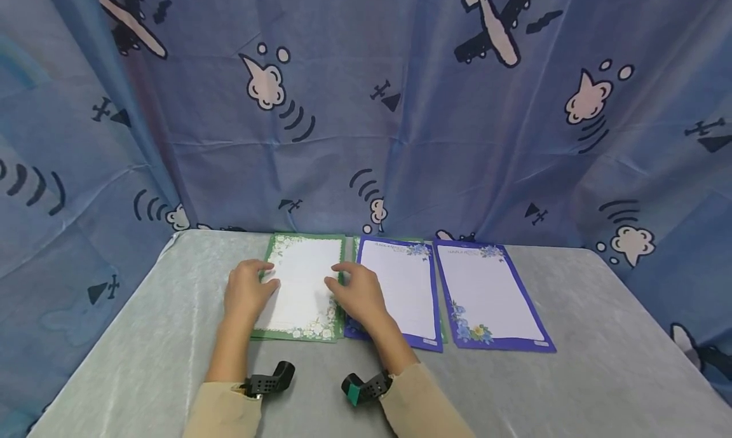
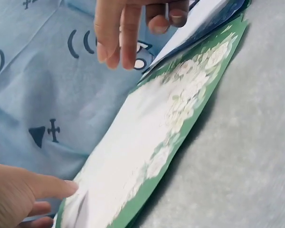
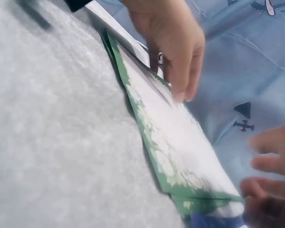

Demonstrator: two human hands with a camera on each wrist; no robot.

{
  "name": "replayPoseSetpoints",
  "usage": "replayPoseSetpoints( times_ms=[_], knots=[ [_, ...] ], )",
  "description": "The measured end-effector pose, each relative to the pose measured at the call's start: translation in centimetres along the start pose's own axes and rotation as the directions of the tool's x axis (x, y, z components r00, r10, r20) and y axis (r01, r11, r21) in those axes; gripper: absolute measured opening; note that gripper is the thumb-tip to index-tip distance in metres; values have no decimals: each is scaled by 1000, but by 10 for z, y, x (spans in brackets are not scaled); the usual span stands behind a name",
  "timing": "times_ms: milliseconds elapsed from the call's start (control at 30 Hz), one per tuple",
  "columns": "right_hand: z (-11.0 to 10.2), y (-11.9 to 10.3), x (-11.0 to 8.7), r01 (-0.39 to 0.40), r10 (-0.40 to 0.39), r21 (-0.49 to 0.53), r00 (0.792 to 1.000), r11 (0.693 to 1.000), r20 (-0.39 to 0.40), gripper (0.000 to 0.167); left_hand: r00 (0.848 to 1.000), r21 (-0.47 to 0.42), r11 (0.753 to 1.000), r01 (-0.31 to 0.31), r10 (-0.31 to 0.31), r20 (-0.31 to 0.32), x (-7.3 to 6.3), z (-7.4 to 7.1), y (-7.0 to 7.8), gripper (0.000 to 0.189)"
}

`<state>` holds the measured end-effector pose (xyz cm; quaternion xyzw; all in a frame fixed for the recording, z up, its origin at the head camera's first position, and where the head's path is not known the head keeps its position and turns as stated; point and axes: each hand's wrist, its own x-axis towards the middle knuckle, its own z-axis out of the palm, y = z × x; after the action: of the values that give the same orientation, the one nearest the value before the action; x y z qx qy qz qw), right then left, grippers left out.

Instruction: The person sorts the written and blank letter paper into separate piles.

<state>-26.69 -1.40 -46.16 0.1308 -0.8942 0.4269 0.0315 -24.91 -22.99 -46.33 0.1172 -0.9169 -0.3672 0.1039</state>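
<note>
A green-bordered sheet of floral paper [image 1: 303,285] lies on the left side of the table, with another green edge showing under it. My left hand [image 1: 246,292] is at its left edge, fingertips on or right at the border and the thumb over the white area. Over the right edge, my right hand [image 1: 360,292] has thumb and fingers spread apart; in the left wrist view its fingers [image 2: 128,42] hang above the paper. Beside it lies a purple-bordered sheet [image 1: 397,285], partly behind the right hand, with green paper peeking out beneath.
A second purple-bordered sheet [image 1: 492,292] with blue and yellow flowers lies to the right. The grey-covered table [image 1: 606,336] ends at a blue curtain [image 1: 343,107] printed with airplanes. Each wrist wears a black camera strap.
</note>
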Motion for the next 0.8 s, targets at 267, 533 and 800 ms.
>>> replayPoseSetpoints(
  times_ms=[267,533,800],
  knots=[
    [-21,18,-16,65,-65,-10,998,998,-26,24,999,-53,997,-52,51,-11,-4,4,23,35],
    [-64,57,-28,62,-84,-125,981,990,-176,19,984,-37,986,-162,164,65,-16,30,56,32],
    [-94,97,-39,-20,-39,-175,943,984,-330,24,953,-95,964,-248,261,156,-30,66,72,29]
  ],
)
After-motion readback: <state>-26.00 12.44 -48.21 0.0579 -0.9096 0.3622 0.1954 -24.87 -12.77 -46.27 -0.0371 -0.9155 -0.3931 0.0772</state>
